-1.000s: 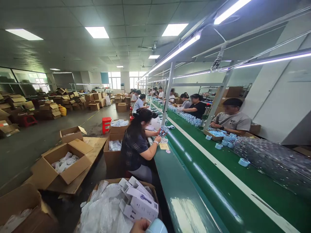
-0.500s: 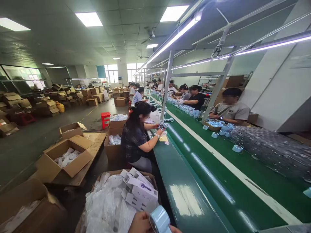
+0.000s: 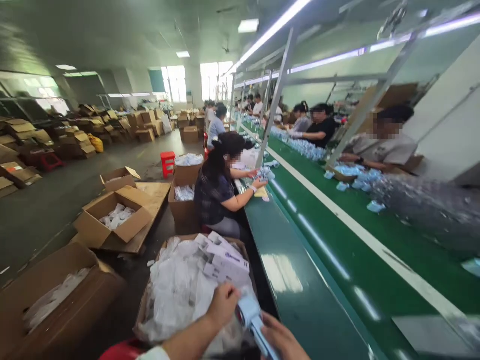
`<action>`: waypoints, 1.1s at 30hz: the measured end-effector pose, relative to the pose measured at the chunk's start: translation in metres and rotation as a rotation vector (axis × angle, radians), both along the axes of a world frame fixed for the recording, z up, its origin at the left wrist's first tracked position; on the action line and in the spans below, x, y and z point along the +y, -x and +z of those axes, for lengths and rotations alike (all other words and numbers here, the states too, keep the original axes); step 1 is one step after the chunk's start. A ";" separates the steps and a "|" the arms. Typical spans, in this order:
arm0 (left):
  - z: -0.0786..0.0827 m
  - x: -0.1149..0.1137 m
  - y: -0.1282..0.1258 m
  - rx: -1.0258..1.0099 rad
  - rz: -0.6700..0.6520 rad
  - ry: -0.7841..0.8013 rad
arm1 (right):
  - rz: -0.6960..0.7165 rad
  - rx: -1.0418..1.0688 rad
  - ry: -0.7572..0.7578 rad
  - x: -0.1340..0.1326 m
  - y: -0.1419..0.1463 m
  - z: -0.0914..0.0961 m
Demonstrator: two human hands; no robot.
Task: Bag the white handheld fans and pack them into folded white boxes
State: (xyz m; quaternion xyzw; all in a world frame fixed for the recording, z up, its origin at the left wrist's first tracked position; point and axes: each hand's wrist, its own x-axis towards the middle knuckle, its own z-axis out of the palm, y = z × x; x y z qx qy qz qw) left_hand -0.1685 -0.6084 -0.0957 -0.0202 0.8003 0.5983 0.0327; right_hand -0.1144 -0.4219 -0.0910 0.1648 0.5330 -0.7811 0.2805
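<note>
A light-blue handheld fan [image 3: 250,311] with a round head and a straight handle is low in the head view, tilted, its handle towards me. My right hand [image 3: 282,336] is wrapped round its handle from the right. On the other side my left hand [image 3: 224,303] is closed in a pinch, its fingertips at the rim of the fan's head. A blurred, pale, see-through patch shows by those fingertips; I cannot make out what they pinch. Just beyond the hands is a carton [image 3: 141,316] of clear plastic bags [image 3: 180,285], with white printed boxes [image 3: 228,257] on top.
The green bench edge [image 3: 285,275] runs along my right, beside a green conveyor belt [image 3: 337,240] with blue fans on its far side. A co-worker [image 3: 221,190] sits ahead on the left. Open cartons [image 3: 116,220] stand on the floor. A metal post [image 3: 275,100] rises from the line.
The view has shifted, and more of both hands and forearms shows. The fan has turned so that its handle is visible, held in my right hand. My left hand has moved up beside its head.
</note>
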 end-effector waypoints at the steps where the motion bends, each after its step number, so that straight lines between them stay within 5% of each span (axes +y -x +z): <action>1: 0.003 -0.005 -0.002 -0.003 -0.026 0.015 | -0.051 -0.053 0.008 -0.003 -0.004 0.006; 6: 0.011 -0.019 -0.010 0.017 -0.245 0.057 | -0.265 -0.209 0.109 -0.013 -0.005 0.022; 12: 0.007 0.004 -0.031 0.238 -0.552 0.230 | -0.423 -0.240 0.143 -0.038 -0.007 0.006; 15: 0.002 0.008 -0.030 0.182 -0.533 0.306 | -0.480 -0.393 0.202 -0.042 -0.008 -0.006; 21: -0.003 0.003 -0.012 0.014 -0.602 0.350 | -0.278 -0.640 0.353 -0.027 -0.008 -0.023; 25: -0.009 0.007 -0.014 0.001 -0.580 0.408 | -0.340 -0.624 0.176 -0.034 -0.010 -0.038; 29: -0.021 0.006 -0.019 -0.085 -0.618 0.274 | -0.327 -0.571 0.097 -0.042 -0.012 -0.048; 33: -0.026 -0.019 -0.016 -0.213 -0.362 0.155 | -0.057 -0.327 -0.129 -0.027 -0.002 -0.036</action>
